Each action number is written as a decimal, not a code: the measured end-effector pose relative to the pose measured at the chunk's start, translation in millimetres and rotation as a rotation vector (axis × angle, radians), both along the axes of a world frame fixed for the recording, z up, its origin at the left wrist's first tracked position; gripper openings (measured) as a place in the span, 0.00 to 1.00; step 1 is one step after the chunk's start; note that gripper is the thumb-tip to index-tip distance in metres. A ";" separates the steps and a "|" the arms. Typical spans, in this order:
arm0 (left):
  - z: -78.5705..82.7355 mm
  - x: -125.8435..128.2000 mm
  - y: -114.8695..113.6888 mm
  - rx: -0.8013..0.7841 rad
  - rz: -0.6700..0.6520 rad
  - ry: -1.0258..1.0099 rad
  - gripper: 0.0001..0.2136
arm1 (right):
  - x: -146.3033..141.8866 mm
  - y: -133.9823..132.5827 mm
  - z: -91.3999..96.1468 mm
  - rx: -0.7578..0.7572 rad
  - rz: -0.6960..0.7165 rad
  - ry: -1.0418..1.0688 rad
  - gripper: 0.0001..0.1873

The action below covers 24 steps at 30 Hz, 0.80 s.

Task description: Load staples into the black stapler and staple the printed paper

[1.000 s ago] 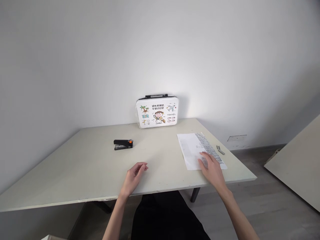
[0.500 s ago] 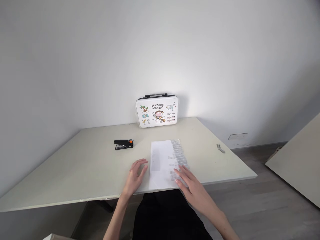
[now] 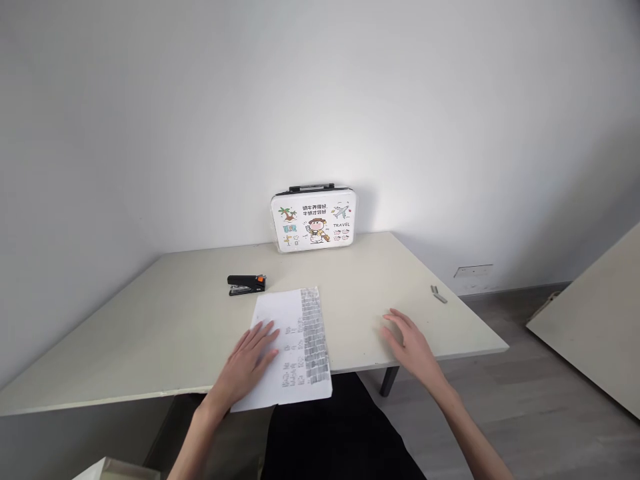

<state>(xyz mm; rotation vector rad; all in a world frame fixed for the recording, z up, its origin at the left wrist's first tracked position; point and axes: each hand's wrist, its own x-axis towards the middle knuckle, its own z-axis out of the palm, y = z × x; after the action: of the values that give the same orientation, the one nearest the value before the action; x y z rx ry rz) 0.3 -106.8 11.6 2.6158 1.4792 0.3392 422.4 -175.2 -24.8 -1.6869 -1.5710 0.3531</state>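
Observation:
Under my left hand (image 3: pixel 246 363) lies a white sheet of paper (image 3: pixel 280 317) with printed or handwritten marks and a grey-patterned band along its right side. The hand rests flat on its left part, fingers stretched out. The near end of the paper sticks out past the table's front edge. My right hand (image 3: pixel 407 341) hovers over the table at the right, apart from the paper, fingers loosely spread with nothing in them. Beyond the paper's top left corner sits a black stapler (image 3: pixel 247 285) with an orange patch. Whether there is more than one sheet, I cannot tell.
A white cartoon-printed case (image 3: pixel 315 221) with a black handle stands against the wall at the table's back. Small grey strips, perhaps staples (image 3: pixel 439 295), lie near the right edge of the pale table (image 3: pixel 150 327). A white panel (image 3: pixel 595 320) stands at the far right.
The paper has moved left and toward me, now overhanging the front edge. My left hand has come onto it; my right hand has left it and moved right.

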 end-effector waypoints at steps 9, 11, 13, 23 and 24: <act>6.1 -90.6 21.0 0.078 0.168 0.007 0.24 | 19.0 32.3 -13.6 0.044 0.028 -0.171 0.20; 11.4 -90.9 35.1 0.112 0.211 0.002 0.26 | 20.0 34.7 -13.8 0.051 0.030 -0.185 0.19; 16.2 -87.1 52.3 0.099 0.211 0.005 0.28 | 19.8 35.2 -14.8 0.057 0.032 -0.204 0.19; 6.5 -108.6 106.4 -0.061 0.230 0.091 0.34 | 17.9 31.5 -18.5 0.067 0.035 -0.258 0.20; 5.5 -109.8 106.7 -0.046 0.237 0.089 0.34 | 17.9 31.4 -18.4 0.066 0.036 -0.261 0.20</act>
<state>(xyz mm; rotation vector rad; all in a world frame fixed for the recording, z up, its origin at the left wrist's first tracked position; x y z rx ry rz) -109.5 -0.1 17.1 2.4539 1.8090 0.2094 440.3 -143.8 -43.2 -1.7076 -1.7830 0.0996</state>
